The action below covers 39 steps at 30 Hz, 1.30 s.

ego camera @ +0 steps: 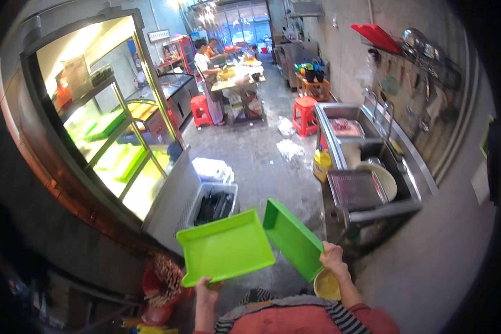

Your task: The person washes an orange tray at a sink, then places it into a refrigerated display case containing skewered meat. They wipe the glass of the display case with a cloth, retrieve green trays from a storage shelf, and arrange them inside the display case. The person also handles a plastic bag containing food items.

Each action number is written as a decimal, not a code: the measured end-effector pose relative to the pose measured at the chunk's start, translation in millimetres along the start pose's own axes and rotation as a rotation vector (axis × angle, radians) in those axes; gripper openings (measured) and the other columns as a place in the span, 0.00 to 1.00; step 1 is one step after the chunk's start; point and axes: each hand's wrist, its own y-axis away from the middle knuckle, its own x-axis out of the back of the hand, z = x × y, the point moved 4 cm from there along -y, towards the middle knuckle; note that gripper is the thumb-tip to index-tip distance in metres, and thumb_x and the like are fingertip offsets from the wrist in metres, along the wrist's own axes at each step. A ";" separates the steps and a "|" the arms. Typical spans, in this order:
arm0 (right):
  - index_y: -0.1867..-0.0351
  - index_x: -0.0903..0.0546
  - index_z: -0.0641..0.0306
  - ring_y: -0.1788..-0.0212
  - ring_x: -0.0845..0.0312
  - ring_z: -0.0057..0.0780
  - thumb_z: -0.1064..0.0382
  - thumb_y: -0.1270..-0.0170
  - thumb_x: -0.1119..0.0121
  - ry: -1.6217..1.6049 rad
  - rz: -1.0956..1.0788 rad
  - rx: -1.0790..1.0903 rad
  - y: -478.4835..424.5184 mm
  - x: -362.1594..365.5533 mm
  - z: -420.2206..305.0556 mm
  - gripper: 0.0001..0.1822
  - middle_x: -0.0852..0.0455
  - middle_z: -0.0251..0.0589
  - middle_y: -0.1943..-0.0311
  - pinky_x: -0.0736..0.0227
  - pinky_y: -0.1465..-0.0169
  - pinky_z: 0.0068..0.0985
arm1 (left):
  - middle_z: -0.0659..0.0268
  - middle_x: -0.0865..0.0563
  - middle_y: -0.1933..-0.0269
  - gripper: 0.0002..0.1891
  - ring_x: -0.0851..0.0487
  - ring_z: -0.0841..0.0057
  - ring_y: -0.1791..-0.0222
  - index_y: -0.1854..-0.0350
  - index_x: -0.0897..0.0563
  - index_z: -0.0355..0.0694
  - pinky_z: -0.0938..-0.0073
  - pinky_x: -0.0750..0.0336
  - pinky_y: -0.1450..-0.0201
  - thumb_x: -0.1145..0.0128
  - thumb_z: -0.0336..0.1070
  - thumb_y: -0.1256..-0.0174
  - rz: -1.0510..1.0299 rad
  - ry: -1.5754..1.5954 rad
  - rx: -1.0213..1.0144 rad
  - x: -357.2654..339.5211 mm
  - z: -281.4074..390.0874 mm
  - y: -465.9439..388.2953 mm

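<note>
My left hand (207, 288) grips the near edge of a light green plastic tray (227, 246), held nearly flat with its inside facing up. In my right hand (333, 255) is the right edge of a darker green plastic tray (294, 238), tilted steeply. The two trays are side by side, close at their inner edges; whether they touch I cannot tell. A round tub with yellowish contents (327, 284) stands below my right hand. Both trays look bare inside.
Left is a lit glass-doored cabinet with green trays (129, 163); a grey bin with black items (234, 198) stands before it. A steel double sink (346, 208) is at right. Red stools (304, 109) and two people (204, 62) at a table are farther off.
</note>
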 end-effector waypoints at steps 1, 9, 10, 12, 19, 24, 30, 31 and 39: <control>0.77 0.30 0.62 0.71 0.28 0.53 0.66 0.54 0.51 0.013 -0.012 0.010 -30.3 -8.6 2.1 0.04 0.24 0.51 0.78 0.35 0.69 0.44 | 0.61 0.20 0.64 0.16 0.21 0.66 0.66 0.59 0.25 0.38 0.65 0.25 0.68 0.52 0.34 0.54 0.040 -0.001 -0.024 -3.1 2.9 -17.6; 0.77 0.29 0.61 0.72 0.28 0.54 0.61 0.51 0.50 -0.156 0.027 0.011 -256.6 -99.1 25.9 0.07 0.24 0.52 0.79 0.36 0.70 0.44 | 0.59 0.22 0.60 0.19 0.22 0.65 0.65 0.55 0.28 0.38 0.66 0.25 0.67 0.53 0.33 0.53 0.100 0.046 -0.075 -76.4 17.6 -239.6; 0.77 0.29 0.61 0.72 0.28 0.53 0.63 0.52 0.50 -0.183 0.034 0.014 -282.4 -100.7 27.4 0.05 0.24 0.52 0.79 0.36 0.70 0.44 | 0.59 0.22 0.60 0.19 0.23 0.66 0.65 0.54 0.28 0.38 0.66 0.25 0.67 0.53 0.33 0.53 0.061 0.024 -0.080 -102.6 19.2 -270.6; 0.77 0.29 0.62 0.73 0.28 0.53 0.66 0.53 0.50 -0.116 0.068 -0.006 -327.8 -107.1 39.6 0.03 0.25 0.52 0.79 0.36 0.70 0.43 | 0.59 0.22 0.59 0.20 0.24 0.67 0.64 0.53 0.29 0.38 0.67 0.26 0.66 0.53 0.33 0.52 -0.151 -0.026 -0.066 -155.7 24.7 -343.4; 0.76 0.27 0.64 0.71 0.26 0.53 0.71 0.56 0.50 -0.071 0.076 -0.122 -492.8 -108.2 97.5 0.04 0.23 0.53 0.79 0.35 0.68 0.44 | 0.60 0.22 0.62 0.18 0.24 0.68 0.63 0.56 0.28 0.37 0.67 0.26 0.63 0.50 0.32 0.53 -0.179 -0.068 0.021 -346.4 35.3 -512.0; 0.73 0.25 0.65 0.73 0.26 0.54 0.71 0.58 0.51 0.061 0.055 -0.027 -650.6 -159.2 143.2 0.08 0.24 0.55 0.80 0.35 0.70 0.41 | 0.59 0.23 0.59 0.18 0.24 0.67 0.61 0.56 0.29 0.36 0.64 0.26 0.62 0.52 0.32 0.52 -0.098 0.035 0.034 -392.9 20.6 -630.0; 0.74 0.26 0.66 0.72 0.27 0.54 0.69 0.56 0.48 -0.143 -0.156 0.154 -842.7 -205.7 100.2 0.06 0.24 0.55 0.79 0.34 0.69 0.40 | 0.57 0.22 0.60 0.15 0.24 0.65 0.61 0.58 0.28 0.35 0.63 0.25 0.62 0.54 0.32 0.50 0.151 0.123 -0.096 -386.6 43.6 -704.0; 0.74 0.26 0.66 0.72 0.27 0.54 0.69 0.56 0.49 -0.156 -0.156 0.172 -871.3 -212.7 95.9 0.06 0.24 0.55 0.79 0.35 0.69 0.40 | 0.56 0.22 0.60 0.15 0.23 0.65 0.61 0.58 0.28 0.35 0.62 0.25 0.62 0.53 0.31 0.50 0.178 0.163 -0.115 -390.3 49.9 -713.4; 0.73 0.24 0.67 0.78 0.26 0.48 0.67 0.52 0.47 -0.291 -0.271 0.260 -1047.1 -303.7 48.0 0.06 0.25 0.54 0.82 0.35 0.74 0.35 | 0.56 0.22 0.58 0.19 0.23 0.65 0.63 0.53 0.31 0.35 0.67 0.25 0.63 0.53 0.30 0.50 0.233 0.307 -0.317 -405.2 95.1 -857.0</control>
